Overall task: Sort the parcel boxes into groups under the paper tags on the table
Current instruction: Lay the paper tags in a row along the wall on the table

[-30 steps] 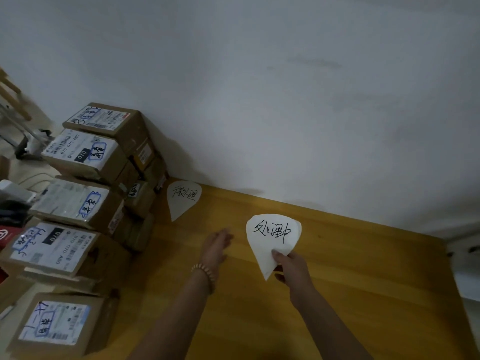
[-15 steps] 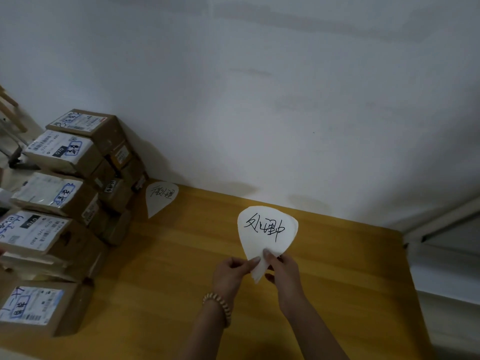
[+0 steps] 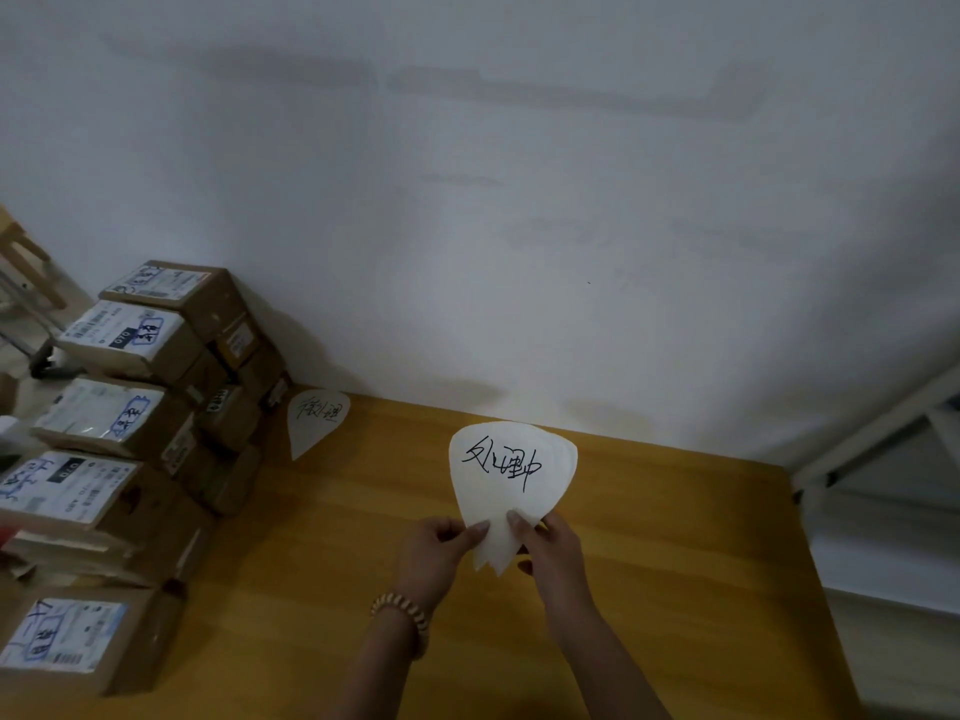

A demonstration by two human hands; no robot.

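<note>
Both hands hold a small stack of white, teardrop-shaped paper tags (image 3: pixel 511 475) above the wooden table (image 3: pixel 675 563); the top one bears black handwriting. My left hand (image 3: pixel 439 550) pinches the stack's lower left edge, and my right hand (image 3: pixel 548 545) pinches its lower right edge. Another handwritten paper tag (image 3: pixel 316 420) lies flat on the table by the wall. Several brown parcel boxes (image 3: pixel 124 423) with white shipping labels are stacked at the table's left end.
A white wall (image 3: pixel 519 226) runs along the table's far edge. The table's right edge lies near a white frame (image 3: pixel 878 433). A single labelled box (image 3: pixel 78 641) sits at the near left. Bare wood stretches between the boxes and my hands.
My left hand came across from the table and took hold of the tag stack beside my right hand. The view shifted right, so the boxes sit further left.
</note>
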